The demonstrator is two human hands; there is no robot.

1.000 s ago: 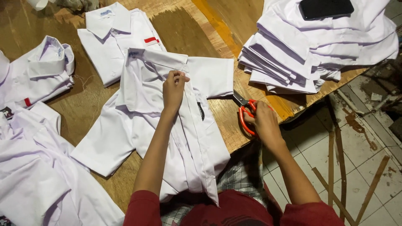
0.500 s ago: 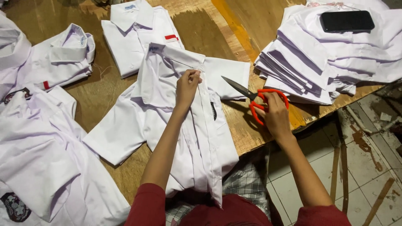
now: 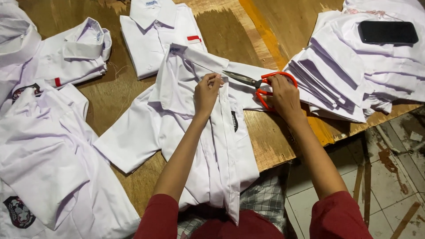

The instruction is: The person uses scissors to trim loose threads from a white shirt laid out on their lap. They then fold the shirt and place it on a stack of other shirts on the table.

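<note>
Right hand (image 3: 283,95) with the red-handled scissors (image 3: 261,83) has moved from the worktop (image 3: 274,146) edge up onto the white shirt (image 3: 199,132); the closed blade tips now lie just beside the left hand (image 3: 207,90), which stays pinching the front placket.

Both forearms reach forward from red sleeves, bare from the elbow down. The left hand (image 3: 207,92) is drawn into a pinching grip, fingertips bunched together and wrist slightly bent. The right hand (image 3: 283,98) lies palm down, its fingers curled in a closed grip, the arm angled inward.
</note>
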